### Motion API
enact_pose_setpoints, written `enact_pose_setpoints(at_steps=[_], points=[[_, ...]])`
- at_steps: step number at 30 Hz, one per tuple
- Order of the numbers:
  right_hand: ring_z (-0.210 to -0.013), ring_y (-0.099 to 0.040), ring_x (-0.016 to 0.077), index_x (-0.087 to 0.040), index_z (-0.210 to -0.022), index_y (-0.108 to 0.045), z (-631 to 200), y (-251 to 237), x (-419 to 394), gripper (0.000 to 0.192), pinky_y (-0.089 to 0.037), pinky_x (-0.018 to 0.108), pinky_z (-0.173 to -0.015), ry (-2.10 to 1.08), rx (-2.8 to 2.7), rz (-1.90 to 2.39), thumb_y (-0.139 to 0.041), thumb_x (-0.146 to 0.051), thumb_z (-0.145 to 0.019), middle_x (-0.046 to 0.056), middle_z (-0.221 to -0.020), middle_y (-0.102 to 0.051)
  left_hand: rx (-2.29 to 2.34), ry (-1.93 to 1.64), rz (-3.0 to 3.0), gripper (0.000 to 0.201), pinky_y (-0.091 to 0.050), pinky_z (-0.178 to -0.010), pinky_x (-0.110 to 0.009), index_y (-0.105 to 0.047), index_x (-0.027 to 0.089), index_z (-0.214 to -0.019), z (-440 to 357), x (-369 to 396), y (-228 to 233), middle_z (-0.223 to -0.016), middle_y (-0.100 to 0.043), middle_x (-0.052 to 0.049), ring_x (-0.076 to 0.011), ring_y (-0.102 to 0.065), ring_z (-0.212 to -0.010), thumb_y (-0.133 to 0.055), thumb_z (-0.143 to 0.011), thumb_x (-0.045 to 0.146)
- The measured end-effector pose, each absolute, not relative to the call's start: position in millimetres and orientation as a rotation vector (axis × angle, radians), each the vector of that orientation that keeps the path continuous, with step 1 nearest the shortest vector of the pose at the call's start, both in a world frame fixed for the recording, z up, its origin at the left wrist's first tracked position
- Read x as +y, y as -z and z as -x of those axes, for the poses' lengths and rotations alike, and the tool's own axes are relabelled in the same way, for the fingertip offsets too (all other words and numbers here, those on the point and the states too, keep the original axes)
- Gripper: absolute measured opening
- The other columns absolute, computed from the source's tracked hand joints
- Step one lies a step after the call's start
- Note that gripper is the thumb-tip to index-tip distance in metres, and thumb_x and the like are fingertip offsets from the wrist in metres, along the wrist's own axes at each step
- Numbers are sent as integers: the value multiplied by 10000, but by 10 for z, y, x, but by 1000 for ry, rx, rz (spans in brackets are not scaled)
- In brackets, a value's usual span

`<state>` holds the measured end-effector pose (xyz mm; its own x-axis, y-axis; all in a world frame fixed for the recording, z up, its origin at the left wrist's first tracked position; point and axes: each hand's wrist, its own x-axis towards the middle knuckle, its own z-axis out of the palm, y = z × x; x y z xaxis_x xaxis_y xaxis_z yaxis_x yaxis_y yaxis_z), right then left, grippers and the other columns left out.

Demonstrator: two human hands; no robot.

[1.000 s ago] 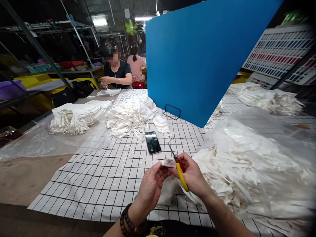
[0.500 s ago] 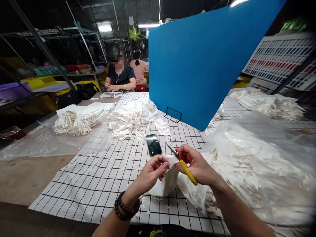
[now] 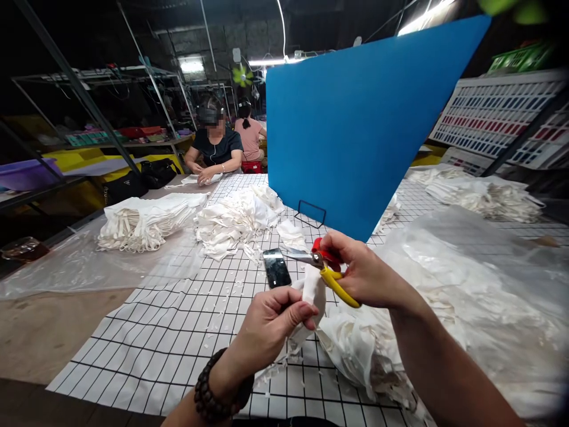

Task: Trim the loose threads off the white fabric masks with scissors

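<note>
Between the thumb and fingers of my left hand (image 3: 280,320) is a white cloth piece (image 3: 313,289), its lower part hanging toward the table. My right hand (image 3: 362,270) grips scissors (image 3: 316,258) with one red and one yellow handle; the blades point left, just above the cloth's upper edge. Beyond my left hand a dark phone (image 3: 276,268) lies on the grid-patterned tablecloth (image 3: 169,338). A single white piece (image 3: 291,233) rests behind the phone. Below my right hand sits a heap of white cloth pieces (image 3: 355,341).
A blue board (image 3: 351,130) stands upright on the table near a black wire stand (image 3: 311,213). White cloth piles (image 3: 235,219) and a neat stack (image 3: 146,222) lie left. Clear plastic (image 3: 480,284) covers a large pile at right. Across the table a person (image 3: 216,145) handles white cloth.
My right hand has lifted the scissors up and turned them, so the blades point more to the left. The left hand has shifted slightly, still pinching the cloth.
</note>
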<state>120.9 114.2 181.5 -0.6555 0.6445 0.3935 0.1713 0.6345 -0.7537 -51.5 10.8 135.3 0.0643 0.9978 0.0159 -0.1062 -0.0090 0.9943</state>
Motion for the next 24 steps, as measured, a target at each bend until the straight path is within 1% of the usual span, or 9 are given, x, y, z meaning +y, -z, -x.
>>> enact_pose_setpoints(at_steps=[3, 6, 11, 14, 15, 17, 20, 22, 24], points=[[-603, -434, 103, -227, -853, -503, -1117, -1704, 1207, 213, -362, 221, -525, -914, -2078, 670, -682, -202, -741, -29, -728, -520, 974, -1259, -979, 271, -326, -397, -189, -736, 132, -837, 389, 62, -1359, -644, -679, -53, -55, -447, -402, -717, -797, 399], [-557, -444, 97, -233, -886, -512, -1021, -1294, 1242, 248, -357, 215, -503, -1037, -1975, 819, -691, -209, -717, -52, -681, -527, 910, -1336, -772, 286, -340, -368, -166, -735, 123, -906, 294, 44, -1204, -673, -666, -36, -28, -443, -374, -726, -794, 387], [-770, -598, 149, -222, -894, -501, -1005, -518, 1077, 286, -467, 235, -620, -1265, -1717, 946, -699, -186, -690, 28, -978, -645, 987, -1391, -509, 326, -332, -348, -145, -704, 120, -891, 298, -10, -833, -686, -608, -1, -10, -394, -382, -739, -774, 422], [-786, -607, 166, -225, -850, -498, -1060, -306, 933, 297, -485, 248, -621, -1332, -1569, 966, -739, -210, -677, 37, -948, -648, 1134, -1424, -556, 340, -326, -364, -148, -688, 123, -851, 362, -54, -664, -689, -576, -1, -15, -397, -401, -724, -779, 453], [-802, -613, 177, -229, -849, -499, -1076, -279, 899, 313, -495, 255, -628, -1359, -1528, 965, -754, -217, -669, 38, -933, -648, 1197, -1443, -603, 339, -322, -366, -151, -692, 125, -835, 383, -66, -631, -762, -591, -24, -12, -398, -414, -712, -787, 460], [-863, -624, 198, -232, -845, -507, -1097, -263, 852, 335, -515, 273, -673, -1414, -1485, 951, -779, -228, -651, 44, -942, -652, 1313, -1487, -723, 328, -318, -362, -164, -707, 131, -806, 414, -83, -607, -1057, -592, -102, -6, -420, -452, -689, -803, 459], [-875, -632, 191, -222, -819, -520, -1091, -264, 811, 318, -515, 277, -721, -1506, -1497, 928, -790, -238, -653, 39, -958, -662, 1385, -1551, -882, 302, -331, -356, -190, -711, 136, -742, 439, -88, -644, -1458, -373, -137, -14, -477, -501, -672, -821, 424], [-818, -627, 170, -213, -798, -515, -1076, -252, 788, 317, -504, 268, -703, -1571, -1491, 939, -798, -258, -664, 30, -939, -666, 1354, -1560, -918, 299, -338, -359, -202, -691, 133, -695, 451, -81, -666, -1495, -365, -134, -13, -471, -482, -666, -830, 398], [-759, -608, 157, -209, -781, -497, -1077, -236, 769, 351, -489, 264, -664, -1648, -1473, 967, -815, -295, -661, 20, -891, -660, 1271, -1514, -888, 286, -330, -361, -204, -676, 136, -704, 463, -69, -657, -1344, -545, -150, -8, -425, -424, -653, -846, 383]])
